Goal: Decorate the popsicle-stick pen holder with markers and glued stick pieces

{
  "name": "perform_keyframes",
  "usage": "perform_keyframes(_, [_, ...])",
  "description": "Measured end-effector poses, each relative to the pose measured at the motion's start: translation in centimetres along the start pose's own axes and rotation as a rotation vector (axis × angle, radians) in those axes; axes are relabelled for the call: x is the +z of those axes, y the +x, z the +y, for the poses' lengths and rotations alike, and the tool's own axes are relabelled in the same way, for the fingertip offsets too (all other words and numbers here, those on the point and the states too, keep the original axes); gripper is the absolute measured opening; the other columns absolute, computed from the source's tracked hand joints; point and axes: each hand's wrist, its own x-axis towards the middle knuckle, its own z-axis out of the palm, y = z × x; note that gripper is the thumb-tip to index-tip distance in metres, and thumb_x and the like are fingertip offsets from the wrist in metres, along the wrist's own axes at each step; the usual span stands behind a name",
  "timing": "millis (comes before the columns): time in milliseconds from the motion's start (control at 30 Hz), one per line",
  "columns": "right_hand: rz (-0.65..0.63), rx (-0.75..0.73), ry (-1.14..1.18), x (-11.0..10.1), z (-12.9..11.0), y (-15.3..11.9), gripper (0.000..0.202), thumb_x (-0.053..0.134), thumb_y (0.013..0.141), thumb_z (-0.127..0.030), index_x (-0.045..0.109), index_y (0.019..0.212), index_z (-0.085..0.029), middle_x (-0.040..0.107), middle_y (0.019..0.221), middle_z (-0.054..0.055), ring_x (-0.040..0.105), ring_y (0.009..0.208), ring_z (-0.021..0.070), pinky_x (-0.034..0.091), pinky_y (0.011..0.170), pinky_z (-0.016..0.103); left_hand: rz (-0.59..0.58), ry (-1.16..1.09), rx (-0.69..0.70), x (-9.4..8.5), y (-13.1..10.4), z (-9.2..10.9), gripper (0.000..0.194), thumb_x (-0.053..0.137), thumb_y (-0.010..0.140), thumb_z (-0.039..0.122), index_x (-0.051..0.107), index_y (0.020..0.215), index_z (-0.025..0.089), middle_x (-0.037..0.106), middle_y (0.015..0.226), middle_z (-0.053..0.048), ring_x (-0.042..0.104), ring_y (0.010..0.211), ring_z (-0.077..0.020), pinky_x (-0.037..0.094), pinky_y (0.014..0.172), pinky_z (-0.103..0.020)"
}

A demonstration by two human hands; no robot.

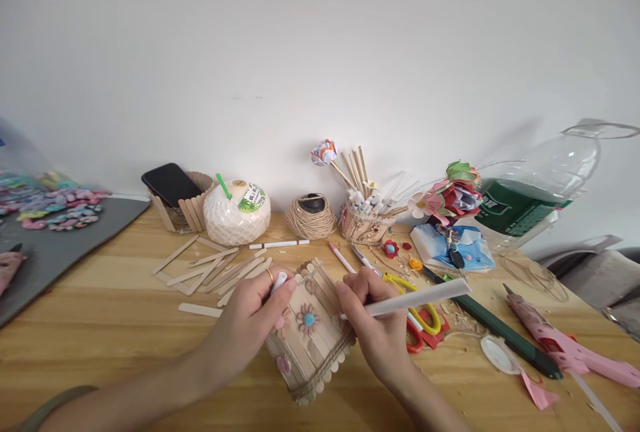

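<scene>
My left hand [257, 299] is closed on the upper left side of a craft-stick holder [320, 342], tilted above the table. A small white cap-like piece [281, 279] sticks up between its thumb and fingers. The holder bears a brown-petalled flower with a blue centre [308, 319], a pink heart [283, 365] and twine near its lower edge. In my right hand [375, 319] is a white marker pen [420, 297], its tip touching or very near the holder's right side and its back end pointing up right.
Loose craft sticks [220, 265] lie left, before a coconut [237, 212] and a phone [173, 185] in a stick box. Behind are a twine ball [311, 215] and a marker-filled cup [365, 222]. Yellow-handled scissors [435, 315], a pink glue gun [555, 345] and a plastic bottle [540, 185] are right.
</scene>
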Motion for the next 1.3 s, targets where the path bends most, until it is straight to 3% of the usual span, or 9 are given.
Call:
perform_keyframes(633, [0.031, 0.010, -0.009, 0.08, 0.05, -0.03, 0.039, 0.056, 0.086, -0.029, 0.032, 0.055, -0.023, 0.037, 0.047, -0.007, 0.033, 0.045, 0.0105, 0.025, 0.044, 0.025, 0.002, 0.002, 0.016, 0.02, -0.26, 0.03, 0.034, 0.043, 0.088, 0.044, 0.043, 0.064, 0.020, 0.037, 0.057, 0.006, 0.041, 0.051, -0.0105, 0.035, 0.050, -0.022])
perform_keyframes(1000, [-0.001, -0.010, -0.047, 0.06, 0.14, -0.06, 0.037, 0.054, 0.087, -0.025, 0.032, 0.057, -0.023, 0.037, 0.049, -0.007, 0.032, 0.046, 0.0105, 0.026, 0.045, 0.025, 0.001, -0.008, 0.009, 0.10, -0.03, 0.08, 0.032, 0.043, 0.088, 0.045, 0.047, 0.069, 0.020, 0.037, 0.057, 0.006, 0.040, 0.051, -0.0100, 0.034, 0.049, -0.022])
perform_keyframes(1300, [-0.031, -0.057, -0.078, 0.08, 0.12, -0.15, 0.037, 0.055, 0.087, -0.023, 0.032, 0.057, -0.022, 0.034, 0.050, -0.007, 0.030, 0.047, 0.0096, 0.024, 0.045, 0.025, 0.004, 0.007, 0.014, 0.08, -0.04, -0.01, 0.035, 0.042, 0.089, 0.044, 0.041, 0.063, 0.020, 0.037, 0.054, 0.007, 0.040, 0.051, -0.0100, 0.034, 0.050, -0.022])
